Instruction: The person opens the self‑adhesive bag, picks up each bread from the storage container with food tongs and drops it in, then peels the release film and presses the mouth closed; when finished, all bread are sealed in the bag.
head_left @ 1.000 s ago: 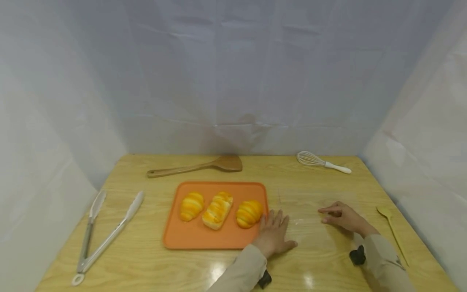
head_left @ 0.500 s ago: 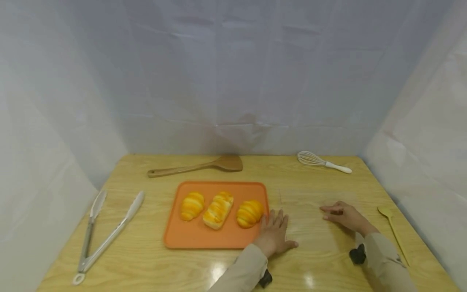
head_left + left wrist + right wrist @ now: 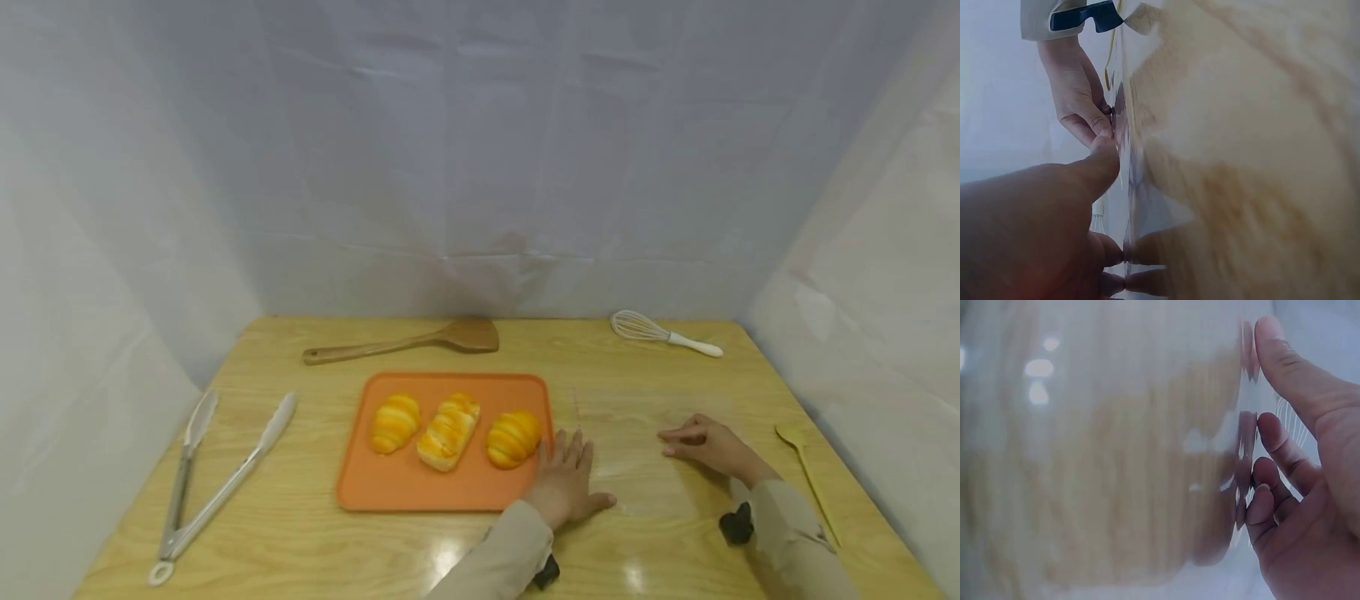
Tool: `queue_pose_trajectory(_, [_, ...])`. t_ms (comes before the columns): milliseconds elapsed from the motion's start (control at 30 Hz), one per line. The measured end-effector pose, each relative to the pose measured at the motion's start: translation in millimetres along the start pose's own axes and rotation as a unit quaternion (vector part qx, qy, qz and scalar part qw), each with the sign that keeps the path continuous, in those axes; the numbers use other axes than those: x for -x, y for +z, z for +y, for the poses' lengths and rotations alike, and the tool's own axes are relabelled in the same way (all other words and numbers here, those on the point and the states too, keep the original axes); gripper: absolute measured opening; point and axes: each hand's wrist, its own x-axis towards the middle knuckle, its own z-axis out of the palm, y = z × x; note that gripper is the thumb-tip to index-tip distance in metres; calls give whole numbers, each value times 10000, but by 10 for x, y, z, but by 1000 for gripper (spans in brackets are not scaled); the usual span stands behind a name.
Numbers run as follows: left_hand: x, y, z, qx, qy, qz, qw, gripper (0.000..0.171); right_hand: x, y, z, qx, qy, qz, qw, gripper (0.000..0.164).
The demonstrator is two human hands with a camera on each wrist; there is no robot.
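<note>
A thin clear plastic sheet or bag (image 3: 637,477) lies on the table right of the orange tray, its outline faint. My left hand (image 3: 564,490) rests flat with fingers spread, at the tray's right edge and the plastic's left side. Over the plastic's right part is my right hand (image 3: 711,450), fingertips at its surface. In the right wrist view its thumb (image 3: 1291,365) and index finger stand apart, the other fingers bent, tips against the glossy surface. Several fingertips mirror there. The left wrist view has the left thumb (image 3: 1107,159) overlapping the right hand (image 3: 1075,94).
An orange tray (image 3: 435,498) bears a croissant (image 3: 395,423), a small loaf (image 3: 448,433) and another croissant (image 3: 513,439). Around it lie metal tongs (image 3: 221,496), a wooden spatula (image 3: 465,335), a whisk (image 3: 637,326) and a yellowish spoon (image 3: 810,479). White sheeting hangs behind and at both sides.
My right hand has shifted very slightly to the right over the plastic. The left hand stays almost in place, and the tray and utensils have not moved.
</note>
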Motion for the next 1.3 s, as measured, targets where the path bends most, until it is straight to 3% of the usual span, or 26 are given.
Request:
queue_pose_trajectory(300, [-16,-21,35,218,62,58,9997,78,-5,8,18,-64,-72,-33,9999,40])
queue_pose_trajectory(433, [-23,-26,14,297,72,-83,9995,78,-2,10,19,9,-28,-44,10000,41])
queue_pose_trajectory(600, [-30,-25,4,185,73,-241,9995,82,-3,17,21,86,52,0,9999,41])
queue_pose_trajectory(900, [-30,-35,28,111,110,-214,9996,82,-27,9,49,220,-85,68,9997,39])
queue_pose_trajectory(1300, [6,-55,99,83,182,241,9995,83,-32,5,65,187,-53,26,9998,40])
